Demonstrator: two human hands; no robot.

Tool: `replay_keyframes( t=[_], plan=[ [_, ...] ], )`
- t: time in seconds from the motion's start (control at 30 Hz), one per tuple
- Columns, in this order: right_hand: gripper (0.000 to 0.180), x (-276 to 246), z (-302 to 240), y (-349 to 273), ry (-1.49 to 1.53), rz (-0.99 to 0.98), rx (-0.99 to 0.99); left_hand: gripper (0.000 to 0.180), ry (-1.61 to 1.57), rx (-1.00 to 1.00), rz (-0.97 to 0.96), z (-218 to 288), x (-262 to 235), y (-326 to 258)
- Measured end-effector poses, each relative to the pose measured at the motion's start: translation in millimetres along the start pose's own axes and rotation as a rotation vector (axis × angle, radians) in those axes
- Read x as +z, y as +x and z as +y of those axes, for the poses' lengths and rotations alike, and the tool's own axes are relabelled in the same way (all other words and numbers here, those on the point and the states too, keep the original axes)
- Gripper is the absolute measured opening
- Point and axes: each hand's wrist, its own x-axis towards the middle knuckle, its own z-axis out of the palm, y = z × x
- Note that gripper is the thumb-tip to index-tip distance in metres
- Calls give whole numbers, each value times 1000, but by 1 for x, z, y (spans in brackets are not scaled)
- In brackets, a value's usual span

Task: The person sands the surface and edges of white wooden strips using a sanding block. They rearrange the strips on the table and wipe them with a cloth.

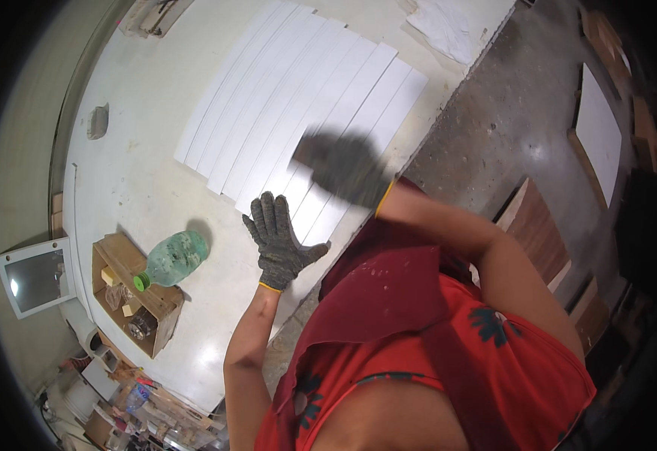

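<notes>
Long white strips, boards by their look, lie side by side on the pale worktable, their ends slightly staggered. My left hand, in a dark grey knitted glove with a yellow cuff, rests with fingers stretched and thumb out at the near ends of the strips. Over the nearer right strips is my right hand, gloved the same way and smeared by motion. A small brown piece shows at its fingers, apparently gripped; its kind is too blurred to make out.
Left of my left hand, a greenish plastic bottle with a green cap leans on an open cardboard box holding small items. A white cloth lies at the table's far right. Boards stand beyond the table's right edge, above the grey floor.
</notes>
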Motion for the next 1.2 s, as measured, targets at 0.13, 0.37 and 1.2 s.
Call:
replay_keyframes(
  t=[0.13,0.37,1.2],
  plan=[
    [36,-31,-2,-28,6,-28,-122,134,7,-8,6,0,-1,-1],
    [31,-74,138,-2,-618,218,363,135,-13,-3,-7,-2,-1,-4],
    [37,-41,-3,-21,55,-149,-456,125,-21,-207,56,20,-5,-23]
  ],
)
